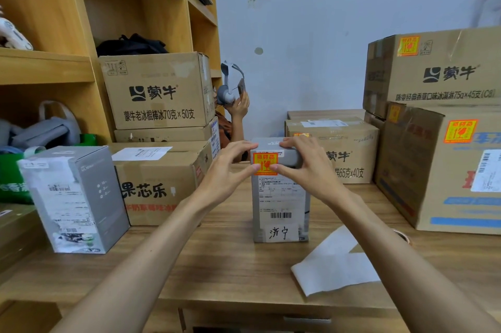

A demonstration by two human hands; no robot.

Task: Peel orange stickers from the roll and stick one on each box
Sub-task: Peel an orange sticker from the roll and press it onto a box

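Two bare forearms stretch up across the wooden desk (217,265), and a limp white sheet of paper (333,265) lies flat beside the right one. Ahead of them, both hands are on the tall grey box (279,197), which stands upright mid-desk. The left hand (225,170) lays its fingers over the top edge, thumb down on the front face. The right hand (311,167) curls its fingers over the top from the other side. Both thumb tips press the orange sticker (265,164), one at each side edge, so the box top is pinched between fingers and thumbs.

The sticker is square with red print, flat at the top of the front face, just above a white barcode label. A second grey box (78,197) stands well apart on the left. Brown cardboard boxes (160,183) crowd the left, back and right. Two on the right carry orange stickers (460,130) of their own. Between the stacks, another person's hand (240,107) holds up a grey headset (226,94).
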